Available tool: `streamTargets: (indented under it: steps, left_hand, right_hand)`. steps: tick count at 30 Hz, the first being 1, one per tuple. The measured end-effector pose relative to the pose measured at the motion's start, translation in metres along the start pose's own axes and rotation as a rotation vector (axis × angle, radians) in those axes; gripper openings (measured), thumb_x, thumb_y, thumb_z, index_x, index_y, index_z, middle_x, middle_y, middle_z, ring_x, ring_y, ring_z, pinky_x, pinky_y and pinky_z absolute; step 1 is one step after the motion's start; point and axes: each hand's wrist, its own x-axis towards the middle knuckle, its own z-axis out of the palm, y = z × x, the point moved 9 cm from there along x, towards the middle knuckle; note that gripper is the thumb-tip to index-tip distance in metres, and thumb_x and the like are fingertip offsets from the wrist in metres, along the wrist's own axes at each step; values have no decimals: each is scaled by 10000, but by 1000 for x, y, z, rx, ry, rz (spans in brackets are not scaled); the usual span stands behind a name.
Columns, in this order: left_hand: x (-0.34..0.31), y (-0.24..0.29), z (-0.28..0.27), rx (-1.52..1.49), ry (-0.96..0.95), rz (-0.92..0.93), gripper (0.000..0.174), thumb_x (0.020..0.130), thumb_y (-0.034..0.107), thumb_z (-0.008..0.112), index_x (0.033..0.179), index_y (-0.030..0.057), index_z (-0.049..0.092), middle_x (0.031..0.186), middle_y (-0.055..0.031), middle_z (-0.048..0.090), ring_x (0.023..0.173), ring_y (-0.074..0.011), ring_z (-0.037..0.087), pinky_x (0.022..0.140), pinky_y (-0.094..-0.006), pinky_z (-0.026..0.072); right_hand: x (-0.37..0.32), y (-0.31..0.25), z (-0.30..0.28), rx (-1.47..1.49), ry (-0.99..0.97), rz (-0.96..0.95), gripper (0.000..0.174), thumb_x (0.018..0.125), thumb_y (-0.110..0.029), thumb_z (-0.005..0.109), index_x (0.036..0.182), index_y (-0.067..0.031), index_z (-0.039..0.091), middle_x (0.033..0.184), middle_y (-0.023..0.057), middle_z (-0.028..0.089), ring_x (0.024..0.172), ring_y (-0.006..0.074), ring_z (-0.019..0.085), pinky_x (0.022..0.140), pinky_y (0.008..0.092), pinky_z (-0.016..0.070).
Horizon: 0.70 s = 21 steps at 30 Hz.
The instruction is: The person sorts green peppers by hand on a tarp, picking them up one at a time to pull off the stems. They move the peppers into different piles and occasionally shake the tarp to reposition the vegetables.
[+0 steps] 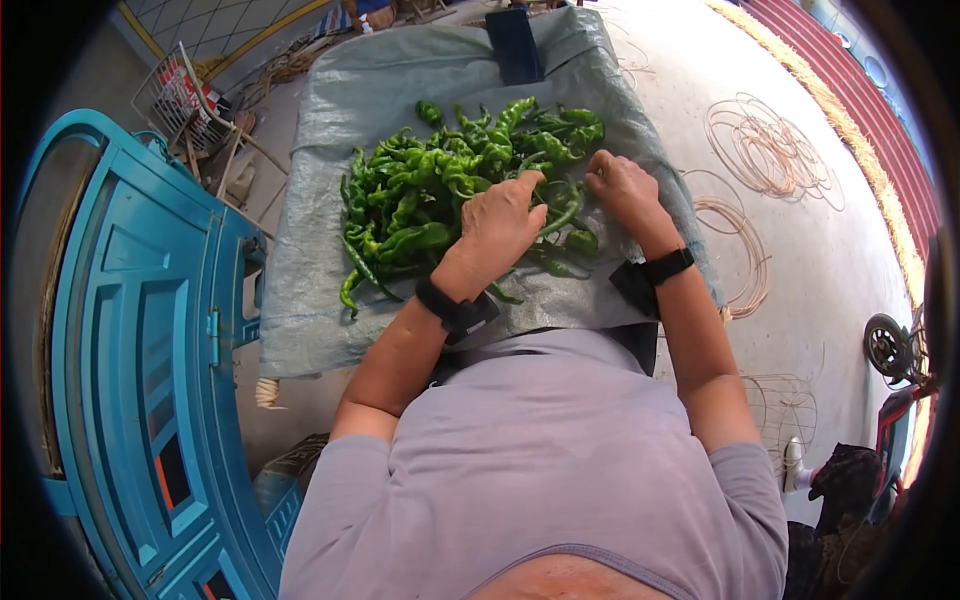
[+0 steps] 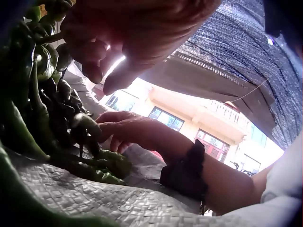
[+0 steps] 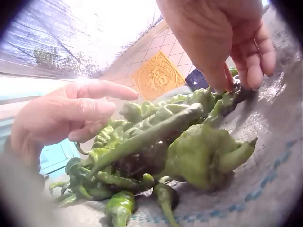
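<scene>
Green peppers (image 1: 420, 190) lie in a loose pile on a woven grey-green sheet (image 1: 310, 250). Over the right part of the pile is my left hand (image 1: 497, 230), index finger and thumb extended and apart; the right wrist view shows this left hand (image 3: 71, 111) beside the peppers with nothing gripped. My right hand (image 1: 630, 200) is at the pile's right edge, fingers bent. In the right wrist view the right hand (image 3: 222, 42) pinches a dark green pepper (image 3: 228, 100) between thumb and fingers. A large crumpled pepper (image 3: 201, 153) lies nearer that camera.
A dark flat object (image 1: 515, 47) rests at the sheet's far edge. To the left stands a blue metal panel (image 1: 150, 330), with a wire basket (image 1: 180, 100) beyond it. Coils of wire (image 1: 770, 150) lie on the floor to the right.
</scene>
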Motion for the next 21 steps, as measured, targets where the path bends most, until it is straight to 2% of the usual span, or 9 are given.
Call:
streamTargets:
  steps: [6,10,12,13,16,17,19,21]
  left_hand:
    - [-3,3,8,-68,11,22,332,881,220,646,1192,104,643,787,-103,686,782,-304,687,753,-418,534]
    - [-6,-2,9,-101,-40,20,349,882,197,645,1219,107,623,775,-93,678,778,-286,684,746,-399,531]
    - [-6,2,4,-150,-22,19,384,878,184,655,1252,111,603,851,-99,681,808,-277,681,757,-387,529]
    - [-6,2,3,-177,-14,17,403,876,177,660,1268,112,594,889,-102,682,823,-272,679,763,-381,529]
    - [-9,12,-2,-239,108,125,459,862,180,688,1302,116,571,1029,-110,658,859,-270,668,773,-381,524]
    - [-10,16,-1,-246,110,171,462,856,184,697,1297,117,576,1053,-110,648,867,-271,666,774,-382,525]
    - [-11,24,-1,-260,117,266,468,844,191,716,1289,120,586,1100,-109,629,883,-274,663,777,-384,525]
    - [-10,18,5,-225,30,195,456,840,205,722,1270,119,599,1077,-106,632,894,-282,665,783,-385,527]
  right_hand:
    - [-4,-8,2,-7,77,-17,195,897,-294,631,1060,-189,617,978,101,660,1024,320,651,820,455,510]
    - [-3,7,-5,52,76,33,201,866,-256,653,1028,-162,579,996,124,674,1005,321,662,801,460,505]
    - [-9,11,-17,48,23,61,227,854,-243,658,1040,-156,561,1002,138,683,992,324,667,795,460,502]
    - [-19,-1,-31,66,76,6,269,846,-202,663,1069,-126,533,999,158,689,966,333,672,788,452,503]
    - [-41,-32,-41,273,-73,-111,317,830,-176,680,1088,-102,511,993,155,684,951,326,670,790,438,512]
    - [-48,-47,-40,368,-85,-286,235,878,-116,678,1039,-50,520,912,102,668,686,198,658,623,318,523]
    - [-57,-63,-40,646,-277,-258,196,909,-117,655,1055,-40,549,901,67,654,692,148,641,609,288,516]
    - [-57,-62,-32,906,-400,-167,178,954,-133,621,1094,-26,597,892,20,627,693,78,605,596,249,503]
